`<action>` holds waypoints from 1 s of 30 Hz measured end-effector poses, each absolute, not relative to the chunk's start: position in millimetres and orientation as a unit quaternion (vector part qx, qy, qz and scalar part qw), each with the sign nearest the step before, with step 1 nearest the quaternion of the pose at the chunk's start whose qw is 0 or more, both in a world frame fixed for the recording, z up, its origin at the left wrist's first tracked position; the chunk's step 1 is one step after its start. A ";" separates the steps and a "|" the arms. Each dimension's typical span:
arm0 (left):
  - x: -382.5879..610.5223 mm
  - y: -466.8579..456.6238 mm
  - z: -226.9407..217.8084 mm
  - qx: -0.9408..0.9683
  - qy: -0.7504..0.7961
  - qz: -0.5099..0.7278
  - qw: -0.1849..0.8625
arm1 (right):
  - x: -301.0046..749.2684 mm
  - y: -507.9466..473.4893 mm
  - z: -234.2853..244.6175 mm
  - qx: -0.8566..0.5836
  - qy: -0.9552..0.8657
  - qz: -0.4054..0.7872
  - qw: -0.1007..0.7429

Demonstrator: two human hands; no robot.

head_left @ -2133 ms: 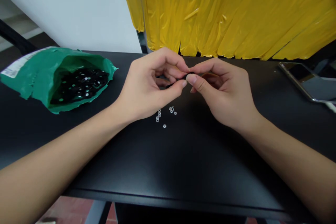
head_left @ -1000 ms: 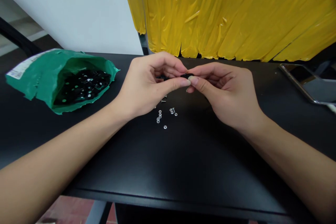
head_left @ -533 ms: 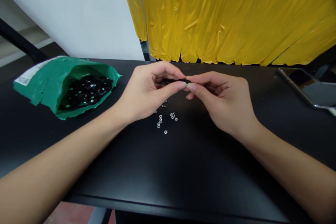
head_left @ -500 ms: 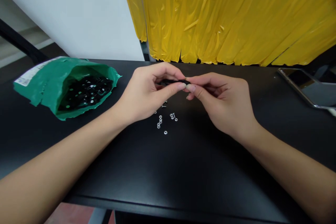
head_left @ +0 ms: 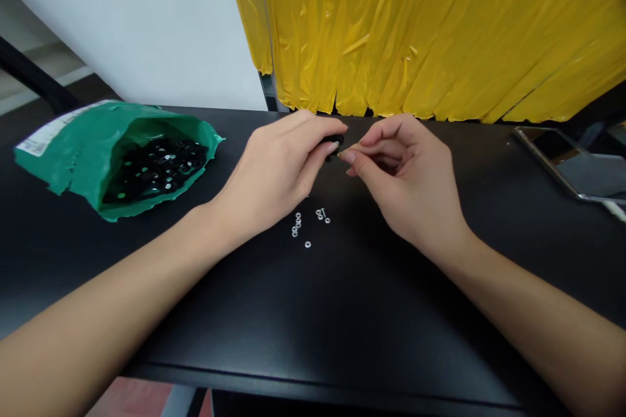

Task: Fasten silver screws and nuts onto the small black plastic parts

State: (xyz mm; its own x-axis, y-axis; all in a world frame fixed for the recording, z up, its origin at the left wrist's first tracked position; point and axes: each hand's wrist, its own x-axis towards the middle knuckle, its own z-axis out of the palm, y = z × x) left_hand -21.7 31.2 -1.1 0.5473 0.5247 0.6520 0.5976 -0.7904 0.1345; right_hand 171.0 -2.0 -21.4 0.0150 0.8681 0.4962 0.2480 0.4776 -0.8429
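A small black part (head_left: 334,139) is pinched between the thumb and fingers of my left hand (head_left: 278,166); most of it is hidden behind them. Just to its right, my right hand (head_left: 408,172) has its thumb and fingertip pressed together, and whatever lies between them is too small to make out. The two hands are slightly apart above the black table. Below them lie several small silver nuts (head_left: 308,244) and a small screw (head_left: 323,213).
On the left a torn green bag (head_left: 83,150) lies open, with many small black parts (head_left: 161,166) inside. A phone (head_left: 572,163) rests at the right. Yellow plastic strips (head_left: 391,32) and a white panel (head_left: 156,26) stand behind the black table (head_left: 313,326).
My right hand's fingertips have come away from the black part. My left hand has turned, so its back shows more and the part points differently. The view has shifted slightly.
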 end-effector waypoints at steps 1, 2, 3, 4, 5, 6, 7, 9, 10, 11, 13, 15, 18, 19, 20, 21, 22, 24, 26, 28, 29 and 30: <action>-22.0 32.6 -1.8 -0.873 -0.328 -0.356 0.053 | 170.1 -3.6 -21.6 -0.448 -0.676 0.241 0.533; -22.5 34.0 -2.4 -0.866 -0.337 -0.365 0.054 | 169.4 -5.7 -21.8 -0.462 -0.714 0.204 0.484; -23.3 35.4 -3.0 -0.857 -0.345 -0.379 0.053 | 168.9 -8.1 -22.0 -0.472 -0.756 0.165 0.423; -24.1 36.7 -3.6 -0.846 -0.354 -0.395 0.051 | 168.5 -10.6 -22.5 -0.476 -0.792 0.129 0.360; -24.8 37.8 -4.1 -0.836 -0.361 -0.411 0.046 | 168.3 -12.8 -23.2 -0.476 -0.818 0.102 0.305; -25.4 38.7 -4.7 -0.828 -0.365 -0.424 0.038 | 168.1 -14.8 -24.2 -0.473 -0.836 0.083 0.266; -25.7 39.3 -5.4 -0.824 -0.365 -0.432 0.028 | 168.1 -16.2 -25.5 -0.470 -0.845 0.072 0.244; -25.5 39.8 -6.9 -0.825 -0.359 -0.436 0.005 | 168.1 -17.5 -28.7 -0.465 -0.853 0.063 0.229; -25.1 39.8 -7.7 -0.827 -0.355 -0.437 -0.005 | 168.1 -17.3 -30.3 -0.463 -0.855 0.061 0.227; -24.5 39.6 -8.5 -0.828 -0.350 -0.438 -0.014 | 168.1 -16.8 -31.7 -0.462 -0.855 0.061 0.226; -22.9 38.8 -9.8 -0.828 -0.345 -0.442 -0.030 | 167.8 -15.4 -33.8 -0.462 -0.855 0.063 0.226; -21.2 37.3 -10.5 -0.826 -0.344 -0.445 -0.042 | 167.5 -14.3 -34.7 -0.462 -0.854 0.067 0.228; -19.3 34.9 -10.8 -0.826 -0.340 -0.448 -0.048 | 167.6 -13.7 -34.9 -0.460 -0.854 0.064 0.233; -18.9 34.3 -10.9 -0.826 -0.338 -0.447 -0.051 | 167.8 -13.8 -34.8 -0.460 -0.855 0.060 0.233; -18.6 33.9 -11.0 -0.828 -0.336 -0.446 -0.054 | 168.0 -13.9 -34.6 -0.459 -0.856 0.057 0.232; -18.4 33.6 -11.1 -0.828 -0.336 -0.444 -0.058 | 168.1 -14.0 -34.4 -0.459 -0.857 0.053 0.230; -18.3 33.5 -11.2 -0.829 -0.337 -0.441 -0.064 | 168.0 -14.2 -34.1 -0.460 -0.857 0.051 0.226; -18.0 33.5 -11.2 -0.826 -0.342 -0.442 -0.078 | 167.3 -14.5 -33.8 -0.464 -0.857 0.048 0.219; -17.7 33.6 -10.9 -0.819 -0.342 -0.450 -0.097 | 165.8 -15.0 -33.8 -0.468 -0.856 0.048 0.216; -17.2 33.7 -10.4 -0.815 -0.337 -0.459 -0.108 | 164.2 -15.4 -33.9 -0.471 -0.853 0.047 0.219; -17.1 33.9 -10.3 -0.815 -0.333 -0.462 -0.109 | 163.7 -15.4 -33.8 -0.472 -0.852 0.047 0.224; -17.1 34.3 -10.4 -0.816 -0.329 -0.463 -0.107 | 163.4 -15.3 -33.3 -0.474 -0.848 0.047 0.232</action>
